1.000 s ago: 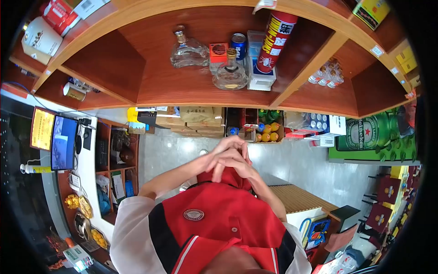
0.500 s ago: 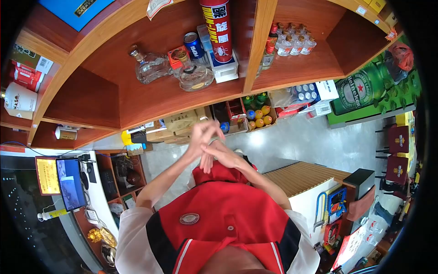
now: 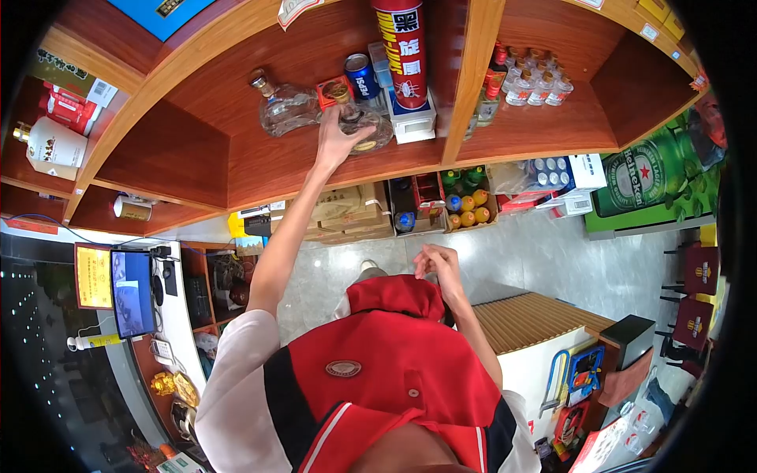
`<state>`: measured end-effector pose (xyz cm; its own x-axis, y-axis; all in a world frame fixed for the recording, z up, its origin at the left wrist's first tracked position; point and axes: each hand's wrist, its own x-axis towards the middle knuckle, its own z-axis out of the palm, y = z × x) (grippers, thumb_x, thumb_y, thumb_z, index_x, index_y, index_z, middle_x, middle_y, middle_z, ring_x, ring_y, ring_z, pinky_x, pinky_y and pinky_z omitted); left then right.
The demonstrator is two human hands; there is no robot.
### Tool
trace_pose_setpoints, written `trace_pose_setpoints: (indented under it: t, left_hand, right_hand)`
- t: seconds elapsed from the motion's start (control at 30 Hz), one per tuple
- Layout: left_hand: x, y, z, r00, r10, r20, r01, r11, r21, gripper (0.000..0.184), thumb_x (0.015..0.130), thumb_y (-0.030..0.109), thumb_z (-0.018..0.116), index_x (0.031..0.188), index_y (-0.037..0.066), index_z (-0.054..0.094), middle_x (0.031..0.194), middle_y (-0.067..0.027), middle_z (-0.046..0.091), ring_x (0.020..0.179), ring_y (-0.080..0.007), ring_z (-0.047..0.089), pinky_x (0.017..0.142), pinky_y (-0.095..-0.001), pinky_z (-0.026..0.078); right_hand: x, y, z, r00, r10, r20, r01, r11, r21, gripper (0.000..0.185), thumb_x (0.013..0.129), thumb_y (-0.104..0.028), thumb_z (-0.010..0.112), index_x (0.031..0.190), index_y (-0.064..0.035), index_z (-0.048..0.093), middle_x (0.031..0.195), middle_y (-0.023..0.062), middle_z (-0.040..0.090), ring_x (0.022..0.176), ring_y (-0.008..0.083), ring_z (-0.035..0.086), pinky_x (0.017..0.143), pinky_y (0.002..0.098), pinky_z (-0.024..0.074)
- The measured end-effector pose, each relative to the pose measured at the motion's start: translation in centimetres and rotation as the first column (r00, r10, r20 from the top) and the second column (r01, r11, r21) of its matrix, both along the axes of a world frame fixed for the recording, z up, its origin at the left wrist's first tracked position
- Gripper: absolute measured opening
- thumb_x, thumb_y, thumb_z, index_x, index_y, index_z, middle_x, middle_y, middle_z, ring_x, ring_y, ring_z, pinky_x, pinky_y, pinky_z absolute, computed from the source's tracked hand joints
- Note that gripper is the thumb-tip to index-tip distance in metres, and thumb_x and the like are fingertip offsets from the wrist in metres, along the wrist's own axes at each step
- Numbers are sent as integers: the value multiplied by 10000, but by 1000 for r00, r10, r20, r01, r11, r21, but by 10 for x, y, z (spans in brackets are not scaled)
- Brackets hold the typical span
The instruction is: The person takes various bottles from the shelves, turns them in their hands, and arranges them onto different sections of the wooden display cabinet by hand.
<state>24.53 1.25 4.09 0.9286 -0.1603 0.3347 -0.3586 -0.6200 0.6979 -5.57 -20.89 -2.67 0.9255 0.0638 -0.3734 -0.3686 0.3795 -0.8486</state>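
My left hand (image 3: 341, 142) reaches up to the shelf, its thumb and fingers around a clear glass decanter bottle (image 3: 377, 124) with a gold-brown stopper. The bottle stands on the shelf board, partly hidden by the hand. A second clear glass bottle (image 3: 285, 109) stands just left of it. Behind them are a small red box (image 3: 330, 88), a blue Pepsi can (image 3: 362, 77) and a tall red canister (image 3: 404, 59) on a white box (image 3: 413, 120). My right hand (image 3: 440, 268) hangs in front of my body, empty, with fingers loosely bent and apart.
Several small clear bottles (image 3: 539, 82) occupy the compartment to the right. Below the shelf, cartons (image 3: 347, 213) and a crate of drinks (image 3: 468, 206) sit on the floor. A ribbed counter (image 3: 528, 319) is at right; a monitor (image 3: 134, 293) is at left.
My hands were together in front of me, and have parted. The left moved up to the glass bottle; the right dropped back to the right. My view shifted slightly.
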Motion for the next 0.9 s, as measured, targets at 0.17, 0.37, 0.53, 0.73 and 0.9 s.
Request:
trace_pose_setpoints:
  t: [0.17, 0.37, 0.53, 0.73, 0.9]
  left_hand:
    - [6, 6, -6, 998, -59, 29, 57, 996, 65, 826, 638, 398, 998, 1222, -22, 592, 1207, -184, 613, 1150, -333, 604, 1026, -439, 488]
    - [6, 1, -8, 996, -75, -55, 77, 997, 28, 926, 645, 390, 995, 1320, -43, 531, 1273, -229, 611, 1226, -353, 606, 1067, -440, 485]
    - [6, 6, -10, 997, -49, -62, 51, 998, 30, 907, 663, 400, 983, 1311, -47, 533, 1287, -211, 618, 1216, -334, 611, 1067, -426, 482]
    - [-1, 2, -2, 998, -45, -34, 45, 999, 4, 920, 664, 407, 980, 1336, -26, 526, 1298, -202, 601, 1230, -334, 590, 1081, -426, 465]
    - [-43, 14, 11, 967, 152, 203, -124, 982, -142, 986, 714, 372, 969, 1460, -25, 461, 1397, -218, 465, 1281, -361, 526, 1117, -450, 424]
  right_hand:
    - [-9, -8, -5, 997, -57, -55, 56, 998, -18, 404, 1062, -306, 578, 875, 31, 699, 696, 93, 682, 594, 166, 653, 584, 282, 524]
    - [-7, -13, -15, 988, -120, -102, 122, 992, 17, 343, 1055, -267, 594, 905, 21, 704, 693, 78, 677, 602, 144, 648, 576, 272, 511]
    - [-3, -12, -16, 987, -119, -105, 119, 993, -7, 342, 1056, -270, 592, 902, 19, 692, 709, 71, 669, 616, 141, 637, 599, 277, 513]
    - [-6, -14, -24, 986, -105, -131, 106, 994, 0, 331, 1060, -270, 590, 919, 17, 676, 724, 63, 659, 635, 140, 622, 623, 284, 512]
    - [-11, -19, -26, 983, -83, -163, 80, 996, -26, 327, 1053, -276, 594, 936, 19, 673, 723, 65, 658, 636, 143, 622, 623, 286, 509]
